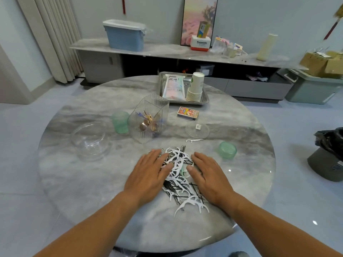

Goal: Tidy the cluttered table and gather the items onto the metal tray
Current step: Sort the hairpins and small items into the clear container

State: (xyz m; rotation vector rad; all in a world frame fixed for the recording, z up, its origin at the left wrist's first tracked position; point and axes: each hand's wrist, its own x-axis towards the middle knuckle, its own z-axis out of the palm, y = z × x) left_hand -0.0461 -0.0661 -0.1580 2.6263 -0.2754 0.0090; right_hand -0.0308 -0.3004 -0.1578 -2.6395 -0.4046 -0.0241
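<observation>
Lying flat on the round marble surface (74, 182), both hands flank a heap of white floss picks and black hairpins (179, 175) near the front edge. The left hand (148, 173) has its fingers straight and close together, palm down, fingertips touching the left side of the heap; its thumb reaches in over a few picks. The right hand (206, 171) mirrors it — fingers straight, palm down, thumb laid against the right side of the heap. Neither hand grips anything; the heap sits between them and trails toward the person past the wrists.

One stray floss pick (194, 140) lies alone just beyond the heap. To the right of the right hand stands a green cup (226, 150), tipped on its side or upside down — which of the two I cannot tell. A clear round lid (197, 130) with a small label rests farther back, and beyond it a small printed box (187, 113).

Left of centre a clear ribbed holder (148, 117) leans over with a few small items inside, a second green cup (120, 121) just beside it. A clear bowl (90, 140) sits well to the left.

At the far side of the surface the metal tray (205, 98) already carries a flat white packet (174, 87) and a stack of paper cups (195, 86) lying tilted.
</observation>
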